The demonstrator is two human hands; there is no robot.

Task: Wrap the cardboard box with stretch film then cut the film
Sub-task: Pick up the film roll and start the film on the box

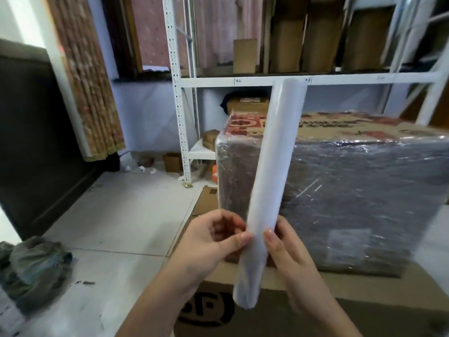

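Now, roll: stretch film roll (pixel 269 186) upright, tilted right, near centre, in front of box.
L hand (pixel 213 242): thumb & fingers pinch roll's left side.
R hand (pixel 286 249): fingers curled round right side.
Box: film-wrapped cardboard box (pixel 352 190) right, on flat cardboard (pixel 315 312).
Far: white shelving (pixel 179 93).

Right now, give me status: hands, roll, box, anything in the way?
Both hands, left and right, pinching the film roll, tilted upright. Box sides already filmed, top bare. Nothing blocking.
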